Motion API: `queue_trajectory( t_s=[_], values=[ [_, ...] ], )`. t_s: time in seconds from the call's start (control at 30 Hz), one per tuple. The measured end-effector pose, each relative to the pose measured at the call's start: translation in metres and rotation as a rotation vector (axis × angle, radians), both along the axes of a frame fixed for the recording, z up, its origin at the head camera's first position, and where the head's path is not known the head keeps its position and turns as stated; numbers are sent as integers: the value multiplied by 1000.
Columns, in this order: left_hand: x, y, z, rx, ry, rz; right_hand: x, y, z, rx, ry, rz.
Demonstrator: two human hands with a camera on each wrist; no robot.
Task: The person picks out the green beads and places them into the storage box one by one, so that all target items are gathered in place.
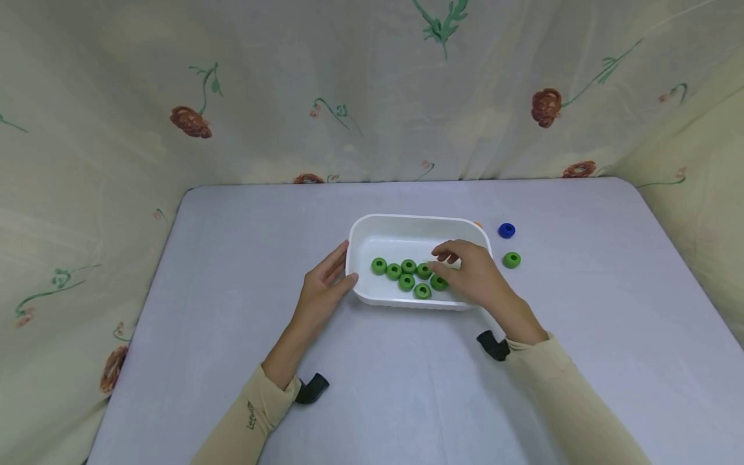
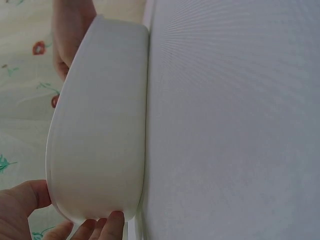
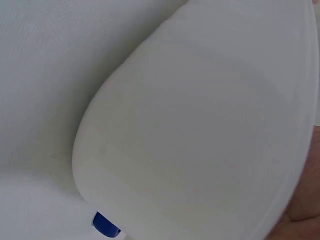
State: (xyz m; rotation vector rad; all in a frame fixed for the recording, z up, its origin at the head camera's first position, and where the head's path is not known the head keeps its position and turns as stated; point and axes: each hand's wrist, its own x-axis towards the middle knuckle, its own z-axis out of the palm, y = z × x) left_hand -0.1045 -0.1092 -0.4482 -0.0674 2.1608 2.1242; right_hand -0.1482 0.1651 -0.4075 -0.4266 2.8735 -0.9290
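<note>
A white plastic tub point(image 1: 418, 301) stands on the table with several green ring-like beads point(image 1: 409, 266) on its floor, mostly toward the near side. My left hand point(image 1: 321, 287) holds the tub's left end, thumb at the rim and fingertips point(image 2: 116, 220) against the outer wall. Over the tub's right part reaches my right hand point(image 1: 473, 274), its fingers loosely bent just above the beads. Thumb and forefinger stand apart with nothing visible between them. The right hand partly covers the beads beneath it. In the right wrist view the tub wall hides most of that hand.
Right of the tub lie a blue bead point(image 1: 507, 230) and a loose green bead point(image 1: 511, 259). An orange piece point(image 1: 478, 225) peeks out behind the tub's far right corner. A white cloth covers the table point(image 1: 232, 245), and a flowered curtain point(image 1: 372, 84) hangs behind it.
</note>
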Motion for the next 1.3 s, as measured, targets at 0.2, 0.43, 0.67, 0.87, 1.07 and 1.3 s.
queue_trajectory(
  t_s=[0.2,0.43,0.67,0.87,1.07,1.3],
  values=[
    [0,0,0,0,3,-6,6,9,5,-80,37,-69],
    [0,0,1,-1,2,-4,10,30,5,-209,101,-217],
    [-1,0,0,-8,-14,4,10,57,2,-297,153,-455],
    [-1,0,0,-5,-15,3,11,81,-16,-325,164,-576],
    [-1,1,1,-7,-6,-4,11,101,-36,-339,129,-636],
    [-1,0,0,-7,-25,6,7,110,-42,-348,83,-657]
  ],
)
